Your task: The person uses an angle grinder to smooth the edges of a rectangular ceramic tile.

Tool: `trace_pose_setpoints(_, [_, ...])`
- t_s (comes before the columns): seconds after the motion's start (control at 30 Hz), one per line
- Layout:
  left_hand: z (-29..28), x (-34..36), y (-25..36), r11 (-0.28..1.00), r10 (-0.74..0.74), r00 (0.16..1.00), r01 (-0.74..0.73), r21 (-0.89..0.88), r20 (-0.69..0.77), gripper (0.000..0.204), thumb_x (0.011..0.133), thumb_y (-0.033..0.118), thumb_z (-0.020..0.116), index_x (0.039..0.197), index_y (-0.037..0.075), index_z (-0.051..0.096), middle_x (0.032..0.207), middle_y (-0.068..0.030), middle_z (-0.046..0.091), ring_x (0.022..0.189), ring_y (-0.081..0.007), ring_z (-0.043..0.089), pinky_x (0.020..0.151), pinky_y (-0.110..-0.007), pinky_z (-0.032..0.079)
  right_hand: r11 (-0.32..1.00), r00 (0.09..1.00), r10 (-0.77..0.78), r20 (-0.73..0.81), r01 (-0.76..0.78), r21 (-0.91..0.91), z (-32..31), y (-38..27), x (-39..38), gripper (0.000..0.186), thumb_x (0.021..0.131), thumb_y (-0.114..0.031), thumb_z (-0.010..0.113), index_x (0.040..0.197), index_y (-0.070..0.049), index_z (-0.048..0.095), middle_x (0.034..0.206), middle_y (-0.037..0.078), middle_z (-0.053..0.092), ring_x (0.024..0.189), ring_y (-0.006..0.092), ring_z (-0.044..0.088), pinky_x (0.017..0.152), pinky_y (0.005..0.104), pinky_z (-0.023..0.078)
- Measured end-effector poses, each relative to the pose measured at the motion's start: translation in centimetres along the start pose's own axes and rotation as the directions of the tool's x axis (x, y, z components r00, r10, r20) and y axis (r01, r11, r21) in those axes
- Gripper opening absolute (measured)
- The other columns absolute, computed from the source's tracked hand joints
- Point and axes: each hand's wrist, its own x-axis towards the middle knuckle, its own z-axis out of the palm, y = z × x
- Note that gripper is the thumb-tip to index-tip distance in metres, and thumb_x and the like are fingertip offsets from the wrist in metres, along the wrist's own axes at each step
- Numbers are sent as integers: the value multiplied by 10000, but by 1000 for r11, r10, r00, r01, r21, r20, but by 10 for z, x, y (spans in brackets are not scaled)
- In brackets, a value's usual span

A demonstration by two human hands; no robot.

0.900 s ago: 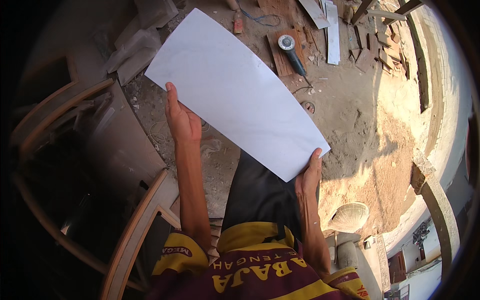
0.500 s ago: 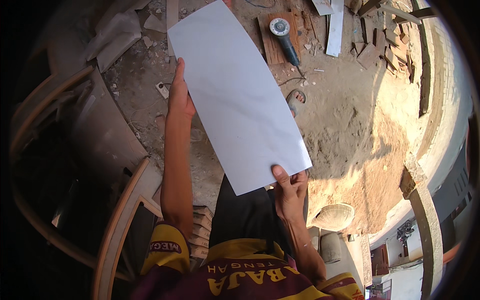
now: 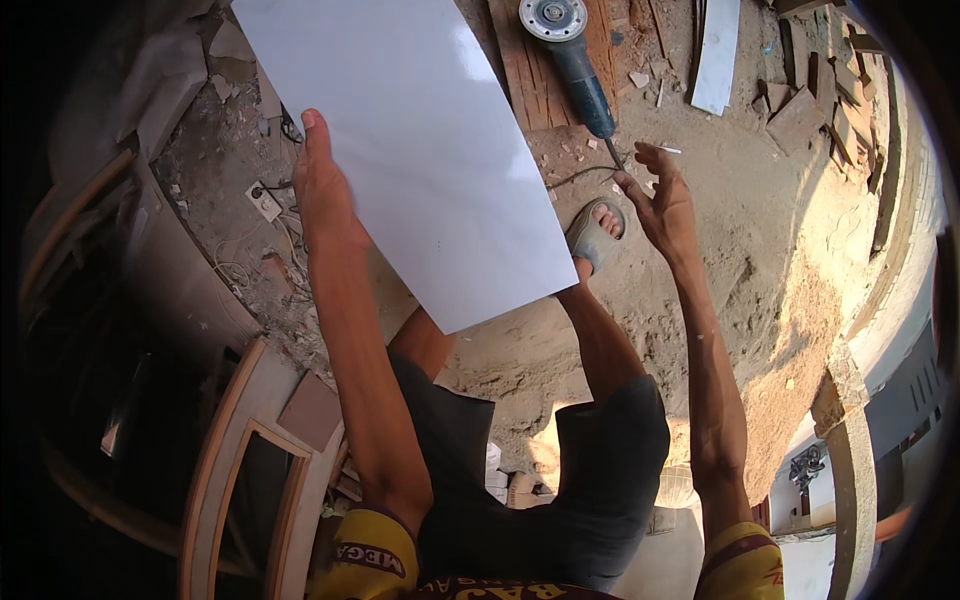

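My left hand (image 3: 327, 195) grips the left edge of a large, glossy white tile (image 3: 430, 170), thumb along its side. The tile is tilted, and its far end runs out of the top of the view. My right hand (image 3: 668, 205) is off the tile, fingers apart and holding nothing that shows. It hovers close to the black cord (image 3: 575, 176) of an angle grinder (image 3: 580, 85). The grinder lies on a brown wooden board (image 3: 603, 32), disc at the far end.
My sandaled foot (image 3: 597, 235) is just right of the tile's near corner. A white socket block (image 3: 264, 201) with wires lies on the dirt floor at left. Narrow white strips (image 3: 717, 60) and broken brown pieces (image 3: 803, 120) lie at far right. A curved wooden frame (image 3: 225, 470) stands at near left.
My right hand has let go of the tile's near edge and reached right and forward toward the grinder's cord. My body is lower, with knees bent. The left hand keeps its hold.
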Motion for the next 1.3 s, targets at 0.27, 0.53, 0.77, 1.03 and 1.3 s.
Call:
trace_pose_setpoints(0.27, [56,105,-61,979,155,986,-144,141,-67,831,1119,576,649,1593,-93,514,1541,-227,603,1366,-325,648,1133,-450,564,944,949,-237,-210,174,-280,129,72,149,755,920,-400,911,1446,1,548,1232,265,609,1135,469,654,956,558,556])
trace_pose_setpoints(0.53, [79,161,-95,990,143,990,-143,12,8,773,1125,550,656,1589,-58,543,1562,-204,620,1392,-302,636,1149,-428,549,977,948,-211,-238,209,-32,143,88,143,647,933,-277,830,1424,36,547,1181,255,549,1095,434,607,961,546,531])
trace_pose_setpoints(0.77, [105,188,-46,892,399,884,-312,-327,246,738,1137,489,665,1649,-11,486,1613,-158,594,1420,-296,615,1177,-447,527,858,983,97,-154,-4,514,71,88,136,760,898,-425,885,1432,48,621,1107,183,731,921,272,726,855,416,591])
trace_pose_setpoints(1.03, [165,170,-25,807,590,748,-540,-237,304,769,1142,519,641,1576,-108,544,1554,-232,637,1345,-301,685,1130,-402,560,733,879,261,-399,88,674,15,145,16,811,804,-451,995,1398,-20,650,1084,58,731,912,179,713,821,347,594])
trace_pose_setpoints(1.3, [182,117,5,724,590,621,-689,1,516,663,1123,527,679,1406,-70,732,1227,-148,810,1081,-190,769,965,-324,599,624,790,459,-407,39,780,35,164,-92,718,792,-442,972,1285,-28,656,1028,90,743,844,192,747,780,353,626])
